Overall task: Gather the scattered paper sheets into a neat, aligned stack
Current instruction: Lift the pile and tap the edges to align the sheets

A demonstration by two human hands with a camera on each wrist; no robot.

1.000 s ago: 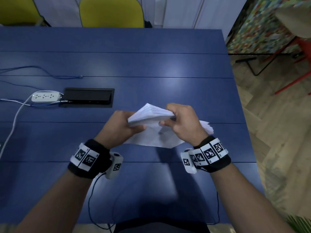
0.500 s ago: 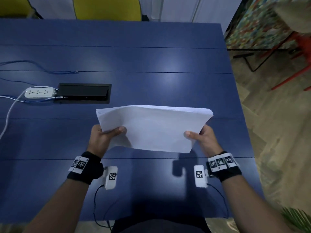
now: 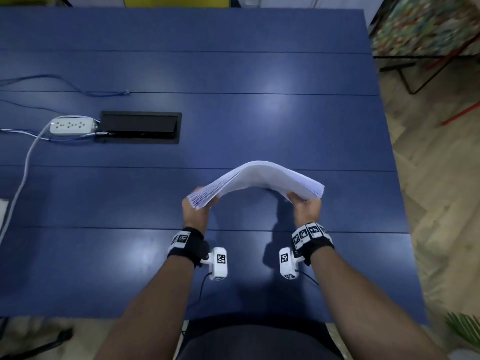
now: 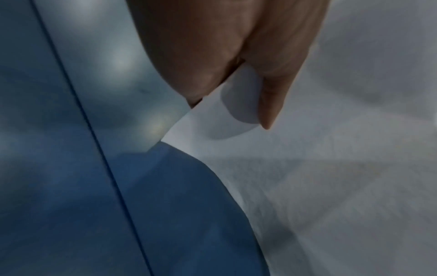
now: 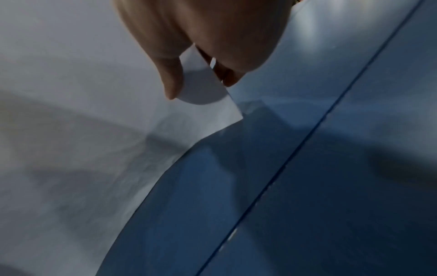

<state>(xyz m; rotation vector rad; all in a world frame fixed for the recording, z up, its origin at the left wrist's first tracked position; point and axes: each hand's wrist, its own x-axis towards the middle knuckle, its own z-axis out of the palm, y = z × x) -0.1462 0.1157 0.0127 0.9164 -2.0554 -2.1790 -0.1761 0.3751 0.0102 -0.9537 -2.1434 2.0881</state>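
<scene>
Head view: blue desk (image 3: 233, 74), then the paper stack (image 3: 259, 178), bowed upward above its near-right part, likely to loosen sheets for aligning. Left hand (image 3: 196, 214) and right hand (image 3: 306, 209) have fingers clamped on opposite short ends.

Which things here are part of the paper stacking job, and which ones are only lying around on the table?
Part of the job:
- paper stack, bowed upward, held at both ends
- left hand, gripping its left end
- right hand, gripping its right end

Just lying about:
- white power strip
- black cable box set in the blue table
- blue cable
</scene>
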